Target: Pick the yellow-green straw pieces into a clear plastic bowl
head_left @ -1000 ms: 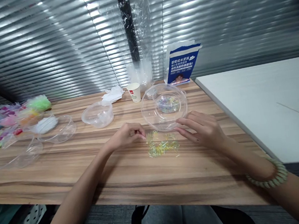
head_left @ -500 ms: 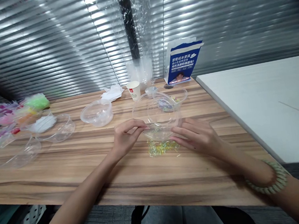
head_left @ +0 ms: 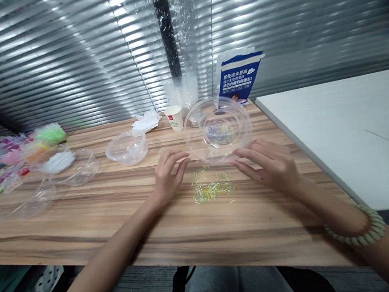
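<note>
A clear, round plastic lid with ringed edges is held up at a tilt over the table. At its lower right edge, the thumb and fingers of my right hand pinch it. My left hand is close to the lid's lower left edge, thumb and forefinger apart with nothing visible between them. Through the lid I see small coloured pieces in a clear container, whose outline is mostly covered. Below the lid, a loose scatter of thin yellow-green bits lies on the wood between my hands.
A clear bowl, white tissues and a paper cup stand farther back. Several clear tubs and colourful bags crowd the left. A blue bag stands at the back, and a white tabletop adjoins on the right.
The clear lid has moved up, away from me and rightward, now over the coloured pieces. My left fingers have come apart from its edge, and more yellow-green bits show on the table.
</note>
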Available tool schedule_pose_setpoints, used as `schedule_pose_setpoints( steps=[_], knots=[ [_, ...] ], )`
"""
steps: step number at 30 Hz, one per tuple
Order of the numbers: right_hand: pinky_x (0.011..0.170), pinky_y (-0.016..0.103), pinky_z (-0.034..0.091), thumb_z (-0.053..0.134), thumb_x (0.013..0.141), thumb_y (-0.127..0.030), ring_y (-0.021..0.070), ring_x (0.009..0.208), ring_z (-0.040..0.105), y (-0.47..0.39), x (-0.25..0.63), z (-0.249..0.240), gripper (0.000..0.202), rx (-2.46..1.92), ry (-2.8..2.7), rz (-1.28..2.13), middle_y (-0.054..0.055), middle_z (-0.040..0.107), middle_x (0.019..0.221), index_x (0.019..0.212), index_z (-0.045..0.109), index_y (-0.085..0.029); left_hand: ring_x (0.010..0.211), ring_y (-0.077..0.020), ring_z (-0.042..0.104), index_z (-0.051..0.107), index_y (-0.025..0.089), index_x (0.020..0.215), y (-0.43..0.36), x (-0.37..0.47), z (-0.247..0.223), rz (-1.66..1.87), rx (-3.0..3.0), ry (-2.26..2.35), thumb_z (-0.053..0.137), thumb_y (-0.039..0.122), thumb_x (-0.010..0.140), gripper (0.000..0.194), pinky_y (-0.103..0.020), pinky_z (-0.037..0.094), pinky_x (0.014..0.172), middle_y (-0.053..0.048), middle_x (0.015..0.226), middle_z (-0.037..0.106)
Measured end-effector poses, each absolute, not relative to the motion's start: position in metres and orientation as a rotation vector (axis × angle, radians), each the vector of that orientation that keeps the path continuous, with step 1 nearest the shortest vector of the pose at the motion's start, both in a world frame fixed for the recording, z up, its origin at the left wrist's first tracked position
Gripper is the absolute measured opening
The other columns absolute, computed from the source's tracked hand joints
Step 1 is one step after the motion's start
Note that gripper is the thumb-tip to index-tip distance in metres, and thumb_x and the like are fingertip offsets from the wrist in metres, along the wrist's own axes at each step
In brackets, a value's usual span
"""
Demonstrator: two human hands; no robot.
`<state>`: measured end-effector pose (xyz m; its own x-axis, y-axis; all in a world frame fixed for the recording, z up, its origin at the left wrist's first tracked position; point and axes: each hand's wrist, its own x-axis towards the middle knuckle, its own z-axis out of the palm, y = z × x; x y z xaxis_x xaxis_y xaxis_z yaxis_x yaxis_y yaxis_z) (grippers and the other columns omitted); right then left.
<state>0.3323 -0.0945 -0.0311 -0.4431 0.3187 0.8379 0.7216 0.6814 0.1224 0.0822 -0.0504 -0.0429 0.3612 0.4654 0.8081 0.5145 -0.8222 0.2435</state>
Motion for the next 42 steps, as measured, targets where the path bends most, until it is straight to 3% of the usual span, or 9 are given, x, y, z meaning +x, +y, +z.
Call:
schedule_pose_setpoints(
  steps=[7, 14, 23, 28, 34, 38, 42],
  knots=[
    [0.062, 0.028, 0.049, 0.063, 0.081, -0.017, 0.0165, 0.067, 0.060, -0.088, 0.337, -0.031, 0.013, -0.889, -1.923, -0.682, 0.005, 0.066, 0.074, 0.092, 0.058, -0.015, 0.073, -0.0142, 0.058, 0.063, 0.015, 0.078, -0.028, 0.091, -0.063, -1.085, -2.817, -1.458, 0.059, 0.021, 0.083, 0.009, -0.026, 0.044, 0.067, -0.004, 0.078, 0.064],
    [0.062, 0.028, 0.048, 0.061, 0.082, -0.017, 0.0162, 0.068, 0.060, -0.090, 0.334, -0.034, 0.012, -0.885, -1.970, -0.633, 0.005, 0.066, 0.075, 0.093, 0.058, -0.016, 0.077, -0.0170, 0.057, 0.065, 0.015, 0.077, -0.019, 0.095, -0.064, -0.868, -2.910, -1.380, 0.062, 0.018, 0.081, 0.006, -0.029, 0.044, 0.072, -0.005, 0.079, 0.064],
    [0.064, 0.028, 0.049, 0.063, 0.081, -0.018, 0.0162, 0.070, 0.060, -0.089, 0.335, -0.036, 0.013, -0.885, -1.980, -0.620, 0.005, 0.066, 0.077, 0.093, 0.058, -0.015, 0.068, -0.0127, 0.060, 0.062, 0.016, 0.077, -0.033, 0.087, -0.050, -1.148, -3.004, -1.302, 0.059, 0.014, 0.082, 0.005, -0.023, 0.045, 0.063, -0.001, 0.074, 0.066],
    [0.062, 0.026, 0.047, 0.060, 0.084, -0.018, 0.0145, 0.070, 0.059, -0.094, 0.329, -0.036, 0.008, -0.776, -2.096, -0.537, 0.003, 0.064, 0.074, 0.091, 0.059, -0.014, 0.076, -0.0128, 0.061, 0.063, 0.016, 0.080, -0.047, 0.091, -0.031, -1.560, -2.675, -0.923, 0.060, 0.014, 0.083, 0.004, -0.026, 0.048, 0.071, -0.002, 0.078, 0.067],
    [0.059, 0.024, 0.044, 0.062, 0.083, -0.020, 0.0135, 0.065, 0.056, -0.100, 0.317, -0.040, 0.007, -0.684, -2.141, -0.519, 0.003, 0.062, 0.070, 0.086, 0.061, -0.014, 0.101, -0.0167, 0.060, 0.064, 0.018, 0.096, -0.043, 0.094, -0.042, -1.321, -2.766, -0.543, 0.053, 0.008, 0.086, 0.018, -0.033, 0.049, 0.086, -0.007, 0.100, 0.069],
    [0.060, 0.026, 0.045, 0.063, 0.081, -0.018, 0.0144, 0.067, 0.057, -0.096, 0.323, -0.041, 0.007, -0.769, -2.079, -0.532, 0.003, 0.063, 0.070, 0.087, 0.061, -0.014, 0.087, -0.0139, 0.063, 0.063, 0.020, 0.101, -0.044, 0.085, -0.044, -1.459, -2.644, -0.714, 0.055, 0.013, 0.086, 0.018, -0.028, 0.049, 0.078, -0.004, 0.092, 0.070],
    [0.060, 0.027, 0.045, 0.063, 0.081, -0.018, 0.0146, 0.065, 0.058, -0.094, 0.330, -0.040, 0.009, -0.845, -1.997, -0.572, 0.003, 0.065, 0.071, 0.089, 0.060, -0.016, 0.077, -0.0137, 0.062, 0.065, 0.018, 0.087, -0.043, 0.079, -0.043, -1.430, -2.726, -1.090, 0.056, 0.023, 0.086, 0.010, -0.027, 0.048, 0.074, -0.003, 0.082, 0.068]
  ],
)
